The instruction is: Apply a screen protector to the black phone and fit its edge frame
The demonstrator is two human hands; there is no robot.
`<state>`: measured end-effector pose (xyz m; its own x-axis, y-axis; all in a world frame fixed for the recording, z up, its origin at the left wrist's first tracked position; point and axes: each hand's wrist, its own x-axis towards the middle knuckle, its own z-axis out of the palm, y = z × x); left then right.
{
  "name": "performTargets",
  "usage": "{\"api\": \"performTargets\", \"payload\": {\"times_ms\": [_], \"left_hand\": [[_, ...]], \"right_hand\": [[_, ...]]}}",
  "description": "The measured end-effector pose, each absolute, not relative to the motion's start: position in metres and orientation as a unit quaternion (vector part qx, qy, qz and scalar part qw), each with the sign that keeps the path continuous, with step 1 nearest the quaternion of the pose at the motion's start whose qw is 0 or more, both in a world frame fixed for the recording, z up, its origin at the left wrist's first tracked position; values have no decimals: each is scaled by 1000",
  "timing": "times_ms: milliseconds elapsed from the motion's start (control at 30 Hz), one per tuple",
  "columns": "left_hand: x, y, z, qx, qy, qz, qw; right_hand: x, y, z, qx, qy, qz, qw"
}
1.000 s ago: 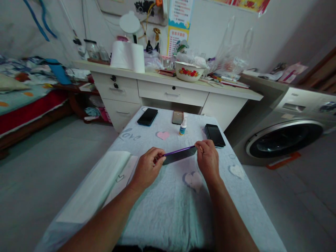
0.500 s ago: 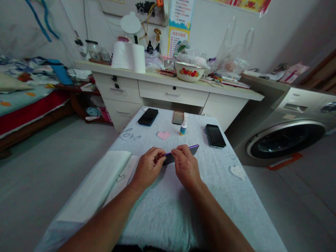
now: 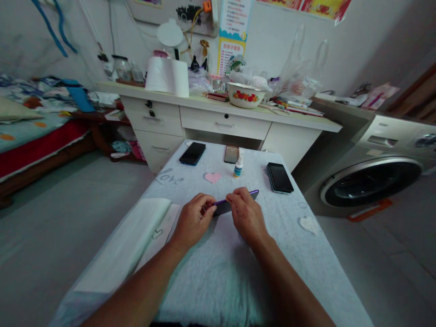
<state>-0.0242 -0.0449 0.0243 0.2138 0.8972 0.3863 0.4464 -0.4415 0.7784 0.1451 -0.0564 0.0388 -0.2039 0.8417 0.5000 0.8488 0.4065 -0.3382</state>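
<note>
A dark phone with a purple edge [image 3: 223, 208] stands tilted on its long side above the cloth-covered table [image 3: 218, 272]. My left hand [image 3: 195, 218] pinches its left end between thumb and fingers. Fingers of my right hand [image 3: 245, 213] are closed at the phone's upper edge, right of the middle; whether they hold something small there as well is hidden. Beyond the hands stands a small white spray bottle [image 3: 238, 168] with a blue and yellow label.
Around the table lie a black phone [image 3: 192, 153], another phone [image 3: 232, 154] at the far edge and stacked phones [image 3: 279, 177] on the right. White paper [image 3: 126, 245] covers the left side. A white desk [image 3: 225, 121] stands behind, a washing machine [image 3: 371, 177] to the right.
My right hand has slid slightly right along the phone's upper edge. The left hand keeps its pinch on the phone, almost unmoved. The view has tipped up very slightly.
</note>
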Motion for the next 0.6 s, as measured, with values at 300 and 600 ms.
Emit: {"api": "performTargets", "payload": {"times_ms": [300, 600], "left_hand": [[-25, -45, 24, 735, 461, 428, 255], [-25, -45, 23, 732, 466, 421, 263]], "right_hand": [[197, -43, 46, -583, -760, -47, 283], [227, -34, 26, -598, -648, 47, 471]]}}
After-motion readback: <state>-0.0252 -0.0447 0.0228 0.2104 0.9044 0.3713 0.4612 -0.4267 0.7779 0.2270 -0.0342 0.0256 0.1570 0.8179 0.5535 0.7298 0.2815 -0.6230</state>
